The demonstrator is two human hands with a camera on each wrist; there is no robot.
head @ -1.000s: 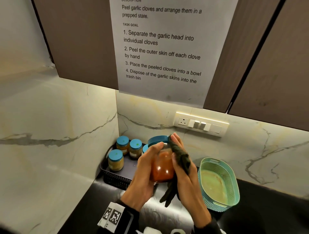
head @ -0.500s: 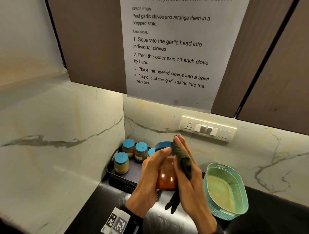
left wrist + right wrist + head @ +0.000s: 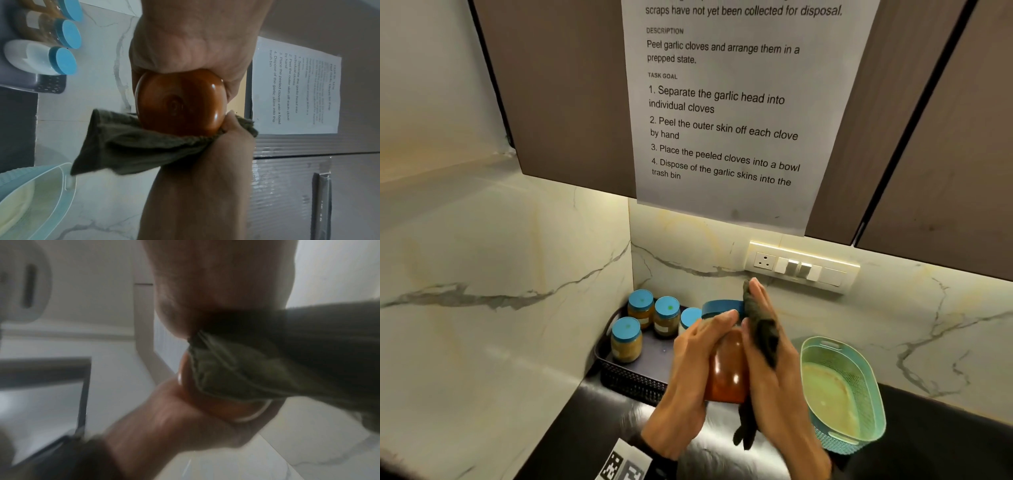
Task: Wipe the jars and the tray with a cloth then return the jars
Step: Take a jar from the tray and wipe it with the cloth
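A jar (image 3: 726,370) of orange-red paste with a blue lid is held above the counter's corner, my left hand (image 3: 705,342) curled round its left side. My right hand (image 3: 756,308) lies along its right side, fingers stretched up past the lid, thumb pinching a dark green cloth (image 3: 763,332) against the glass. The cloth's tail hangs below. In the left wrist view the jar's base (image 3: 180,100) sits between my left palm (image 3: 193,40) and the cloth (image 3: 144,146). Behind stands the dark tray (image 3: 633,383) with several small blue-lidded jars (image 3: 626,339). The right wrist view is blurred.
A turquoise mesh basket (image 3: 839,394) stands on the black counter (image 3: 928,445) just right of my hands. Marble walls meet at the corner behind the tray. A switch panel (image 3: 801,269) and a paper sheet (image 3: 722,120) on the cabinets are above.
My right hand has slid the cloth upward along the jar, its fingertips now above the lid. The left hand keeps its grip on the jar.
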